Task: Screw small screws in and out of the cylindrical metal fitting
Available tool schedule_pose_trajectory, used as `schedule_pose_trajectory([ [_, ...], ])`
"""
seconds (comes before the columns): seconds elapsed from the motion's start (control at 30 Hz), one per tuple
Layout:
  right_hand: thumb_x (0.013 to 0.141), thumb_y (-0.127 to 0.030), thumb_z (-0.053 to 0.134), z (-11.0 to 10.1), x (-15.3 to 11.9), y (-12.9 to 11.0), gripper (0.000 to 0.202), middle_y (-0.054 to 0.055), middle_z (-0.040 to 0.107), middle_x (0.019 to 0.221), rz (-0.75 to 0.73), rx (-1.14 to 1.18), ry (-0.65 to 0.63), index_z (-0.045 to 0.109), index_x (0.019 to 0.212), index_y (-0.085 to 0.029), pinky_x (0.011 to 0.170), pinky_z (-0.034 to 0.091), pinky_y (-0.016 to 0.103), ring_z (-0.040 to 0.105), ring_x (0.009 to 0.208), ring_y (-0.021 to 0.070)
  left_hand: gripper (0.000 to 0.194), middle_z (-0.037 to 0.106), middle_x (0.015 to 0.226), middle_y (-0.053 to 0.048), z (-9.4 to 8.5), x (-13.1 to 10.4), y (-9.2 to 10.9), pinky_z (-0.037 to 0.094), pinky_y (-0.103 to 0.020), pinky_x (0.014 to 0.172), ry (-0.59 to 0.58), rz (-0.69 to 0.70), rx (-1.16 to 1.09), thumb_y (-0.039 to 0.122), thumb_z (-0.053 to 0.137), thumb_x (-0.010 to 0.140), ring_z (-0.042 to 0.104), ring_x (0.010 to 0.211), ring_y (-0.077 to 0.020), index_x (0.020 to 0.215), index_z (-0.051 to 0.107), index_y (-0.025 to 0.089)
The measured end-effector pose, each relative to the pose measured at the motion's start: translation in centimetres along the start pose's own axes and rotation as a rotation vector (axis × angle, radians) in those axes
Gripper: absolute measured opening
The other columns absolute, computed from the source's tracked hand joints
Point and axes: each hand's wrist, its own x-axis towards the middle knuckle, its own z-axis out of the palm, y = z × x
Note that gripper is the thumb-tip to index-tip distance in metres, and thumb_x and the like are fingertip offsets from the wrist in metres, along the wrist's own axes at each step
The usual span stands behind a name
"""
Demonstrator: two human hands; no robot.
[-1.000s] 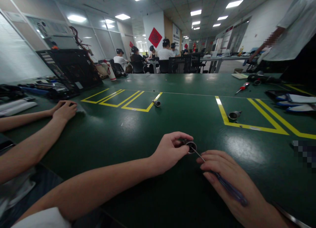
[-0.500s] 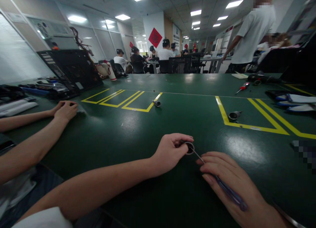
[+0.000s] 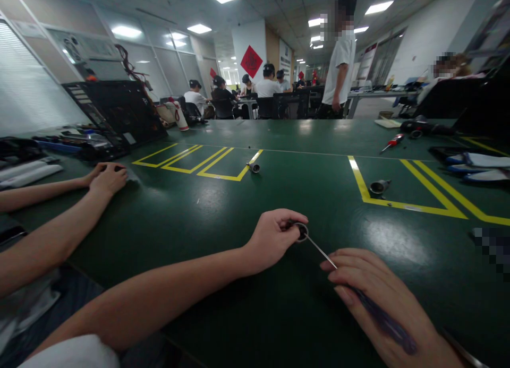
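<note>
Near the table's middle, my left hand (image 3: 274,239) is closed around a small metal cylindrical part (image 3: 302,231), its round open end facing right. In my right hand (image 3: 386,299) is a screwdriver (image 3: 383,319) with a translucent purple handle and a thin metal shaft. The shaft's tip reaches the rim of the part's opening; whether it goes inside I cannot tell. Inside the yellow tape marks lie two similar metal parts: one at the right (image 3: 380,186) with tiny dark pieces beside it, and a smaller one (image 3: 254,168) further left.
A neighbour's hands (image 3: 107,178) rest on the green table (image 3: 191,224) at the left. A red screwdriver (image 3: 393,143) and white-and-blue gloves (image 3: 478,166) lie at the right. A black equipment case (image 3: 115,113) stands back left. Several people sit behind the table.
My right hand has shifted right and slightly down with the screwdriver, so more shaft shows. My left hand has risen slightly leftward with the part. A standing person has walked left.
</note>
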Motion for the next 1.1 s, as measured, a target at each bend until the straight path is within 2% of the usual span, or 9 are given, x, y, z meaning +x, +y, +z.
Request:
schedule_pose_trajectory([
  [0.13,0.082,-0.018,0.054,-0.1,-0.1,0.0,0.024,0.004,0.068,0.097,0.014,0.017,-0.013,0.059,0.105,-0.026,0.08,0.054,0.031,0.063,0.095,0.0197,0.023,0.069,0.086,-0.006,-2.0,2.2,-0.9,0.054,-0.027,0.071,0.138,0.113,0.168,0.012,0.052,0.072,0.066,0.076,-0.0152,0.09,0.065,0.013],
  [0.3,0.082,-0.018,0.055,0.1,-0.1,0.2,0.023,0.004,0.066,0.098,0.016,0.035,-0.075,0.058,0.104,-0.024,0.082,0.053,0.03,0.061,0.098,0.0191,0.026,0.068,0.095,-0.005,-7.1,6.1,-2.1,0.051,-0.028,0.077,0.424,0.121,0.585,0.015,0.054,0.074,0.065,0.081,-0.016,0.098,0.062,0.016],
  [0.4,0.083,-0.017,0.054,0.3,0.1,0.1,0.023,0.004,0.066,0.099,-0.004,0.044,-0.106,0.055,0.105,-0.024,0.083,0.053,0.03,0.06,0.098,0.0181,0.03,0.067,0.101,-0.005,-10.3,7.8,-2.8,0.048,-0.028,0.08,0.573,0.063,0.759,0.015,0.052,0.076,0.063,0.089,-0.0174,0.106,0.057,0.017],
  [0.5,0.083,-0.015,0.053,0.4,0.5,-0.3,0.02,0.004,0.067,0.096,-0.018,0.047,-0.124,0.055,0.102,-0.023,0.082,0.053,0.029,0.061,0.095,0.0174,0.032,0.066,0.106,-0.006,-12.5,8.8,-3.5,0.046,-0.031,0.082,0.637,-0.038,0.948,0.018,0.051,0.078,0.062,0.096,-0.0204,0.11,0.054,0.019],
  [0.57,0.082,-0.014,0.052,0.5,0.7,-0.6,0.018,0.004,0.067,0.093,-0.024,0.045,-0.132,0.056,0.098,-0.022,0.081,0.053,0.029,0.062,0.093,0.0177,0.032,0.066,0.107,-0.007,-13.3,9.3,-3.9,0.046,-0.033,0.082,0.625,-0.112,1.022,0.019,0.05,0.079,0.061,0.098,-0.0227,0.11,0.053,0.019],
  [0.67,0.082,-0.014,0.052,0.5,0.8,-0.7,0.015,0.005,0.067,0.092,-0.022,0.04,-0.157,0.056,0.093,-0.022,0.081,0.053,0.029,0.062,0.092,0.0178,0.033,0.066,0.108,-0.008,-13.6,10.0,-4.3,0.045,-0.035,0.082,0.584,-0.151,1.082,0.02,0.048,0.08,0.059,0.101,-0.0255,0.112,0.052,0.019],
  [0.83,0.083,-0.013,0.051,0.6,0.8,-0.5,0.014,0.005,0.066,0.091,-0.026,0.034,-0.198,0.057,0.093,-0.021,0.082,0.052,0.029,0.062,0.091,0.017,0.041,0.061,0.113,-0.013,-13.5,10.4,-4.8,0.045,-0.037,0.084,0.559,-0.09,1.164,0.025,0.048,0.079,0.057,0.102,-0.0275,0.119,0.048,0.016],
  [1.0,0.081,-0.011,0.052,0.7,1.1,-0.8,0.016,0.003,0.067,0.089,-0.035,0.056,-0.147,0.059,0.092,-0.021,0.08,0.053,0.026,0.062,0.09,0.0157,0.04,0.053,0.118,-0.016,-12.7,10.1,-4.5,0.036,-0.039,0.097,0.678,0.241,1.225,0.021,0.05,0.076,0.046,0.113,-0.0279,0.114,0.049,0.009],
  [1.1,0.08,-0.01,0.053,0.7,1.2,-1.0,0.016,0.002,0.067,0.087,-0.048,0.076,-0.087,0.059,0.091,-0.021,0.08,0.053,0.024,0.063,0.089,0.0148,0.036,0.053,0.114,-0.015,-10.2,10.5,-3.9,0.036,-0.04,0.097,0.628,0.401,1.157,0.02,0.05,0.076,0.046,0.111,-0.0268,0.111,0.049,0.01],
])
